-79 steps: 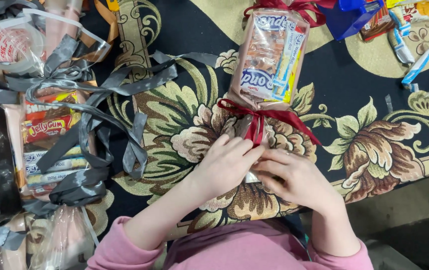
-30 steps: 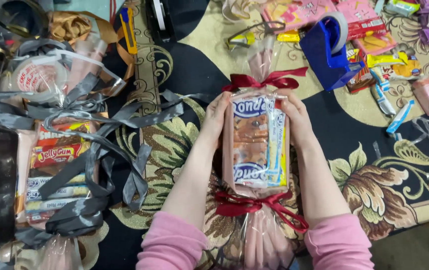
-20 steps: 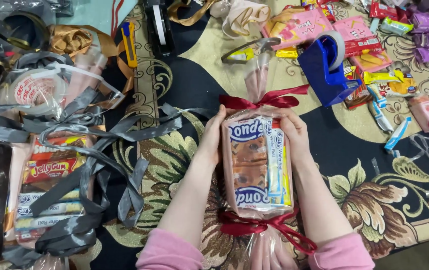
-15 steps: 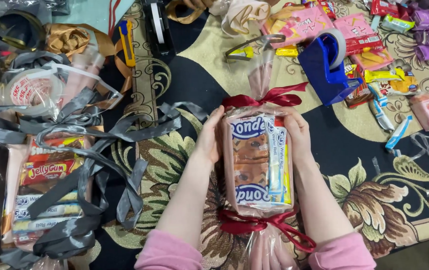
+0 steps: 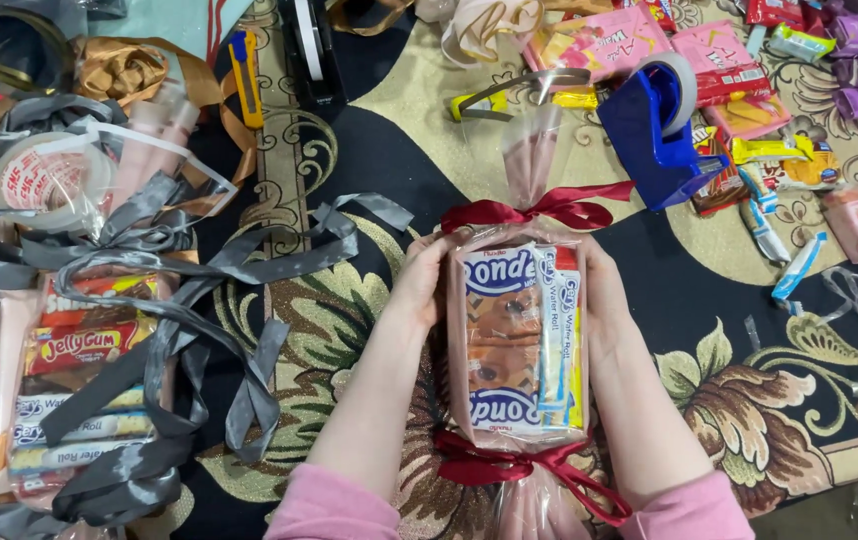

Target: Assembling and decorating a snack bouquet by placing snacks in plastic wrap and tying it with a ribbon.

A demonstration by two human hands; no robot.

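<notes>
Head cam: both hands cup a clear snack pack [image 5: 519,345] tied with red ribbon at each end, mid-cloth [image 5: 369,170] near its front edge. Left hand [image 5: 419,290] and right hand [image 5: 601,295] press its sides, fingers curled behind. Blue tape dispenser [image 5: 654,125] sits toward the far right, grey-ribboned packs [image 5: 89,390] by the left edge.

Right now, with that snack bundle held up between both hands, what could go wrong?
The left hand and right hand only press the sides of the clear wrapped bundle, so it might slip down. The red bow at its far end and the red ribbon at its near end could loosen if tugged. Loose grey ribbons lie close on the left and might snag.
</notes>
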